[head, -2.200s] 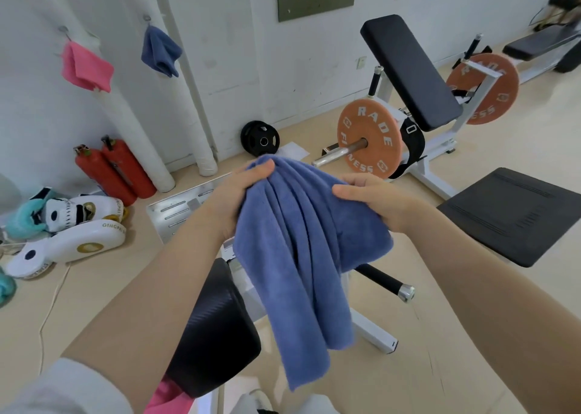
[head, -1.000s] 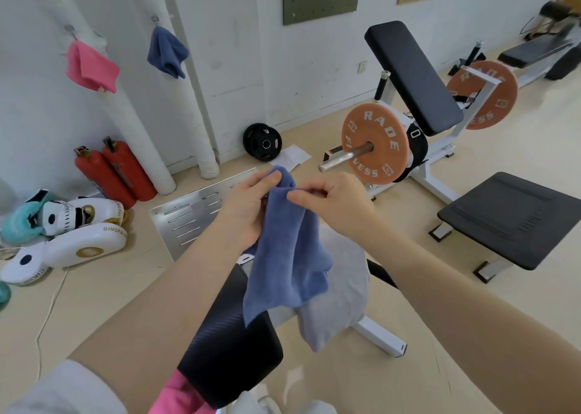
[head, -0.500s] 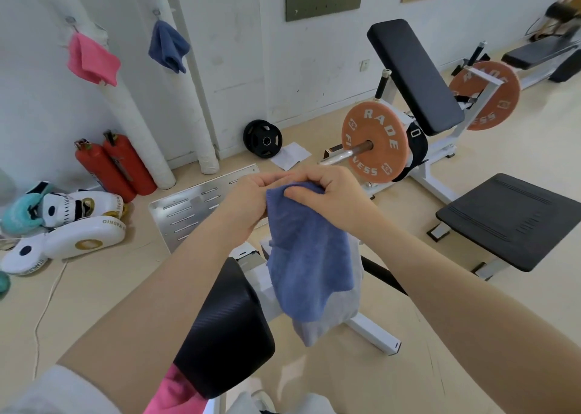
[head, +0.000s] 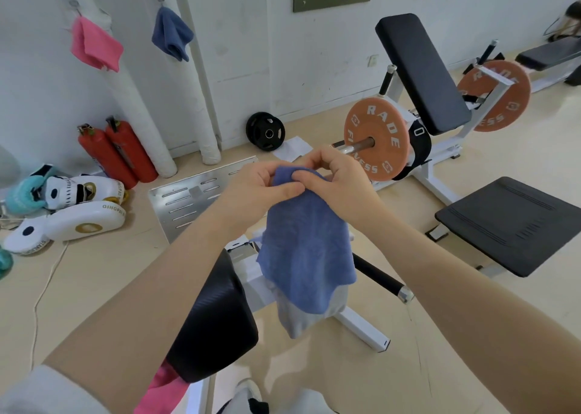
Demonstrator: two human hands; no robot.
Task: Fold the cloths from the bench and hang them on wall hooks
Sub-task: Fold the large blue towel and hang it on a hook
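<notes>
A folded blue cloth [head: 306, 244] hangs in front of me, held at its top edge. My left hand [head: 257, 187] grips the top left of it and my right hand [head: 339, 181] pinches the top right, thumbs nearly touching. A grey cloth [head: 301, 317] hangs behind and below the blue one. A pink cloth [head: 163, 388] lies under the black bench pad [head: 213, 319] near me. On the wall, a pink cloth [head: 96, 44] and a blue cloth [head: 171, 35] each hang from a hook.
Two red extinguishers [head: 116, 151] stand by white padded pipes [head: 147, 112]. White boxing pads [head: 67, 222] lie on the floor at left. A metal plate [head: 188, 196], a black weight disc [head: 265, 130], a bench with orange plates [head: 375, 138] and a flat black bench [head: 512, 222] surround me.
The blue cloth went from a wide drape to a narrow folded piece. My hands came together at its top edge. The grey cloth now shows behind it.
</notes>
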